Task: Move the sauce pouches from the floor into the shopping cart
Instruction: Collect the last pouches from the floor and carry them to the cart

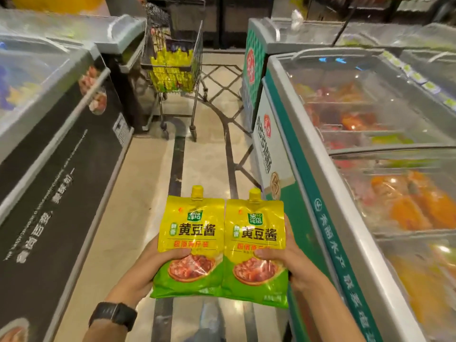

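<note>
Two yellow-green sauce pouches with yellow screw caps are held side by side in front of me, above the aisle floor. My left hand [158,261] grips the left pouch [191,228], thumb across its front. My right hand [287,257] grips the right pouch [256,233] the same way. The wire shopping cart [197,60] stands further down the aisle, between the freezers, holding several more yellow pouches [170,67].
A dark-sided chest freezer [56,149] lines the left of the aisle. A green-and-white glass-topped freezer [303,169] lines the right. A person stands behind the cart [155,11]. Tiled floor [202,159] runs between me and the cart.
</note>
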Demonstrator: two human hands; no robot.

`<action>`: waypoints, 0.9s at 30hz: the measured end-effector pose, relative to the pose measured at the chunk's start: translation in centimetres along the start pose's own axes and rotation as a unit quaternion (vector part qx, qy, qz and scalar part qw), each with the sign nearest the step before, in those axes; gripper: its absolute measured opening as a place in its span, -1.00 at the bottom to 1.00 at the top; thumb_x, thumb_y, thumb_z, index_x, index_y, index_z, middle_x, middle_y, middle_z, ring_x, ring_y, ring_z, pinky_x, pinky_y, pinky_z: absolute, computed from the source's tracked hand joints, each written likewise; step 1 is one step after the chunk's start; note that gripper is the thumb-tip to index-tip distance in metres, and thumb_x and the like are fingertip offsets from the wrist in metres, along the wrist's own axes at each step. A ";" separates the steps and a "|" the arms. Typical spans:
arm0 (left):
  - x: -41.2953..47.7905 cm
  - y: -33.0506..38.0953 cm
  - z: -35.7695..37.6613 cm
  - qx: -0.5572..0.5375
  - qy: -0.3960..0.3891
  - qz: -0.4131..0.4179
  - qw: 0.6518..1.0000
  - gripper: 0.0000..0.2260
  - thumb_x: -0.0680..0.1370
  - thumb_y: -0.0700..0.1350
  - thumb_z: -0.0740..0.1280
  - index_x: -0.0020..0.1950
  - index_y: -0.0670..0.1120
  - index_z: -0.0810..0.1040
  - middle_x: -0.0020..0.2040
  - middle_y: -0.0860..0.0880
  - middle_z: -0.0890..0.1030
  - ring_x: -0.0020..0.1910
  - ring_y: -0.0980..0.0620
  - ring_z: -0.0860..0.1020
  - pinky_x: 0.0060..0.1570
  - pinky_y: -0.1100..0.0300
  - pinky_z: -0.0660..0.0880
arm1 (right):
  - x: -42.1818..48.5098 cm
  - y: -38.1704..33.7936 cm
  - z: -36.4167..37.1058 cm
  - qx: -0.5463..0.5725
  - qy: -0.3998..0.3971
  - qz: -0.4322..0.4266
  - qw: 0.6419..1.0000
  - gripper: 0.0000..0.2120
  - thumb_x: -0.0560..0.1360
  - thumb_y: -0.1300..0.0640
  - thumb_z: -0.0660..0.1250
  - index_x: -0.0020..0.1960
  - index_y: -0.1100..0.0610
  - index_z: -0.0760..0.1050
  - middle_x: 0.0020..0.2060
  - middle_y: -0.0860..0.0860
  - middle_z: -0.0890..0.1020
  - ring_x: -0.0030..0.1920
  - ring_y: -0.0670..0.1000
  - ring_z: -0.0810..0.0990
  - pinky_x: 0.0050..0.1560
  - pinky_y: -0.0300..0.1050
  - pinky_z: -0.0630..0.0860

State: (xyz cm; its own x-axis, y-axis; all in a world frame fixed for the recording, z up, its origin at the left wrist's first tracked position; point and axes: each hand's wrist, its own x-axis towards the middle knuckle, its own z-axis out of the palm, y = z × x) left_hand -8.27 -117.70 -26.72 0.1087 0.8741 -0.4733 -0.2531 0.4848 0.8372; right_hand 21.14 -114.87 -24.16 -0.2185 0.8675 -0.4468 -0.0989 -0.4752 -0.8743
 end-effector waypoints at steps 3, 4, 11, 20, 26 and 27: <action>5.9 3.8 -0.5 -0.004 -0.013 0.000 1.000 -0.18 0.09 -0.12 0.68 0.32 -0.18 0.52 0.16 -0.24 0.68 0.13 -0.27 0.66 0.19 -0.12 0.56 | 6.5 -1.8 -1.1 -0.046 -0.004 0.021 0.999 -0.33 0.13 0.06 0.66 0.18 -0.21 0.54 0.13 -0.07 0.69 0.44 0.17 0.38 0.50 0.32 0.05; 7.9 5.0 -0.7 -0.002 -0.014 0.001 1.000 -0.22 0.13 -0.13 0.66 0.32 -0.20 0.52 0.17 -0.25 0.67 0.13 -0.27 0.65 0.17 -0.12 0.58 | 9.4 -1.5 -2.4 -0.065 -0.018 0.022 0.997 -0.28 0.13 -0.07 0.66 0.24 -0.23 0.50 0.16 -0.12 0.67 0.52 0.16 0.22 0.51 0.34 -0.07; 22.9 13.3 -1.1 0.021 -0.013 0.012 1.000 -0.29 0.17 -0.12 0.60 0.30 -0.17 0.53 0.14 -0.22 0.69 0.09 -0.24 0.68 -0.05 0.05 0.65 | 24.5 -10.9 -3.1 -0.032 -0.045 0.045 0.997 0.00 -0.11 0.02 0.72 0.28 0.18 0.48 0.06 0.13 0.71 0.08 0.17 0.68 0.24 0.20 0.49; 41.5 24.9 -2.7 0.001 0.062 0.018 0.998 -0.13 -0.02 -0.10 0.70 0.26 -0.16 0.53 0.06 -0.22 0.72 0.01 -0.20 0.71 -0.14 0.08 0.64 | 48.1 -23.7 -3.7 -0.065 -0.149 0.040 0.986 -0.10 -0.10 0.11 0.63 0.21 0.09 0.43 -0.11 -0.03 0.75 -0.14 -0.08 0.72 -0.25 -0.26 0.61; 52.2 31.8 -7.5 -0.031 0.129 0.027 0.991 -0.02 -0.08 -0.06 0.74 0.30 -0.16 0.51 0.10 -0.25 0.70 0.08 -0.28 0.67 0.16 -0.17 0.55 | 63.3 -30.4 -0.3 -0.108 -0.200 0.064 0.972 -0.12 -0.07 0.12 0.65 0.23 0.20 0.49 -0.03 0.12 0.73 -0.06 0.03 0.72 -0.22 -0.25 0.60; 54.2 32.8 -8.7 -0.030 0.136 0.027 0.990 -0.01 -0.08 -0.07 0.74 0.31 -0.16 0.50 0.10 -0.25 0.70 0.08 -0.27 0.67 0.16 -0.16 0.55 | 66.0 -31.2 0.3 -0.115 -0.204 0.062 0.970 -0.10 -0.09 0.07 0.68 0.22 0.19 0.52 -0.02 0.13 0.73 -0.05 0.04 0.72 -0.20 -0.22 0.61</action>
State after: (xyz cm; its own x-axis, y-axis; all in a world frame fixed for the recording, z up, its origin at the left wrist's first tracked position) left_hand -19.00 -54.62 -27.28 -0.1667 0.8546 -0.4918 -0.3083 0.4286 0.8492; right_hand 9.55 -42.86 -26.35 -0.5859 0.6531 -0.4797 0.1623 -0.4854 -0.8591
